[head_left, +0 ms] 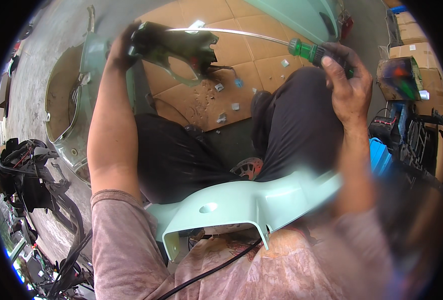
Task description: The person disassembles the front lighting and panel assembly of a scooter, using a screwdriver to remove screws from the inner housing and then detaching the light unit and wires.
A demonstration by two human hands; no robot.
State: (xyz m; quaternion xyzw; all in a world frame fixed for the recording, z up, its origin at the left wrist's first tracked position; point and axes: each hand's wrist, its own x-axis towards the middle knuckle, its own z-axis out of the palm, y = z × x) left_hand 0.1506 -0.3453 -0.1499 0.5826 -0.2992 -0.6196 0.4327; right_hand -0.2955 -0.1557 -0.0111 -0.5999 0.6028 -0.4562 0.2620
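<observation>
My right hand (pixel 350 82) is closed round the green and black handle of a long screwdriver (pixel 231 32). Its thin metal shaft runs leftward, and the tip end lies over a dark plastic panel (pixel 179 47) with a cut-out and a jagged right edge. At that panel's left end my left hand (pixel 125 47) grips it; the fingers are dark and partly hidden. A mint-green moulded plastic cover (pixel 226 197) with a round hole and a wide notch lies across my lap, against my shirt, touched by neither hand.
Flattened cardboard (pixel 181 102) covers the floor ahead, strewn with small pale scraps (pixel 235 106). Pale green body panels stand at left (pixel 89 65) and far right (pixel 301 15). Dark frames with cables (pixel 26 175) lie at far left. Cardboard boxes (pixel 411 30) and a blue object (pixel 379 155) are on the right.
</observation>
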